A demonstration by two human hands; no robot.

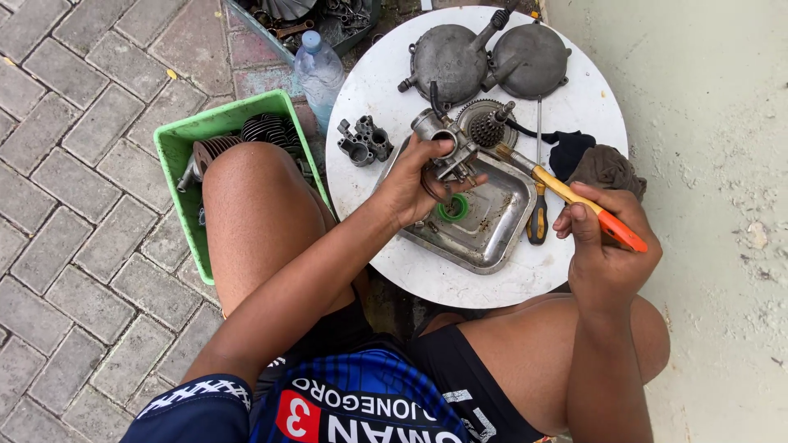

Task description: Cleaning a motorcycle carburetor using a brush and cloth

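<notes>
While left hand [408, 187] fingers clamp carburetor [447, 148] over steel tray [484, 226], right hand [603, 234] fingers grip screwdriver [566, 193]

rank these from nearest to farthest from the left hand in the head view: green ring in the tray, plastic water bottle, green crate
1. green ring, just right of the left hand, in the metal tray.
2. plastic water bottle, up and left, beside the round white table.
3. green crate, far left on the paving.

You're working in soft, even daylight, bright with no hard shadows. The white round table [566, 90] at upper centre verges on glare. Focus is sharp across most of the frame; paving lines bow slightly toward the left edge.
</notes>
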